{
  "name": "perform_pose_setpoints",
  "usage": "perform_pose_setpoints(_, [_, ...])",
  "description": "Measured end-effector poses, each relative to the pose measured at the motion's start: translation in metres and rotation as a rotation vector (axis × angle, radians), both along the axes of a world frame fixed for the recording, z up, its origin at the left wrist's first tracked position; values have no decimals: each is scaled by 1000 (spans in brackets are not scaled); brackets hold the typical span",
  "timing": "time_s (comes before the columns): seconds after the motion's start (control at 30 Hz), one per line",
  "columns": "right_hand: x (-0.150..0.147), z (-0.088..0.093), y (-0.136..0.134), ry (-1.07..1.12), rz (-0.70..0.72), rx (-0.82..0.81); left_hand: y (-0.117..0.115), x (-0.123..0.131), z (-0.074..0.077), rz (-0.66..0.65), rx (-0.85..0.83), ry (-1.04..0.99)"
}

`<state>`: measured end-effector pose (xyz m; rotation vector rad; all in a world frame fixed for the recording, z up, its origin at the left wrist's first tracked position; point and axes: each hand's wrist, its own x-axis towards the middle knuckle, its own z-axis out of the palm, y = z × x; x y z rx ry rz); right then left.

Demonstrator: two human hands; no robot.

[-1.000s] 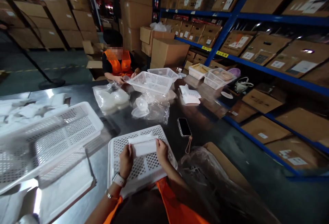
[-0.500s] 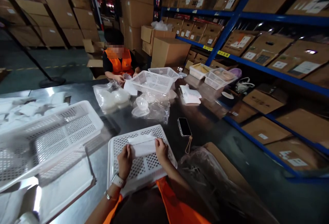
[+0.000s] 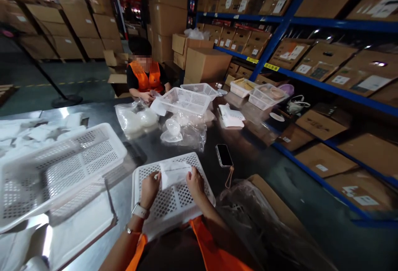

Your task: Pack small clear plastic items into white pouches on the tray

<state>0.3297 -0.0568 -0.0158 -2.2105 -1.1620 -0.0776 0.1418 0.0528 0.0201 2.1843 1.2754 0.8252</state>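
Both my hands hold a small white packet [image 3: 174, 172] over an upturned white perforated basket [image 3: 172, 202] lying on the steel table in front of me. My left hand [image 3: 149, 189] grips the packet's left edge; a watch sits on that wrist. My right hand [image 3: 195, 183] pinches its right edge. The packet looks folded or creased, its top flap raised.
A black phone [image 3: 224, 155] lies right of the basket. A larger white basket [image 3: 59, 167] stands at left. Clear bags of white items [image 3: 137, 118] lie mid-table. A person in an orange vest [image 3: 143, 78] works opposite behind another basket [image 3: 185, 100]. Blue shelving with cartons [image 3: 311, 80] runs along the right.
The flat, wide white packet between my hands has been folded or turned into a narrower, taller shape. My hands moved slightly closer together. The person opposite now holds a white sheet.
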Motion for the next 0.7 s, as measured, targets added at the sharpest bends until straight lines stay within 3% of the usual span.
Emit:
perform_pose_setpoints(0.1, [-3,12,2,-51,-5,-8,1,4,14,-32,109,25])
perform_pose_setpoints(0.2, [-12,26,10,-102,246,-65,-8,23,23,-231,245,58])
perform_pose_setpoints(0.27, [-18,29,17,-111,419,-110,-15,38,20,-349,266,85])
perform_pose_setpoints(0.33, [-19,25,22,-46,444,-127,-21,48,11,-383,245,106])
perform_pose_setpoints(0.4, [-15,17,25,134,405,-97,-22,52,-1,-332,134,37])
perform_pose_setpoints(0.53, [2,4,28,433,369,-2,-15,49,-10,-92,-366,-325])
perform_pose_setpoints(0.7, [-6,11,28,639,436,88,-16,32,11,-145,-632,-447])
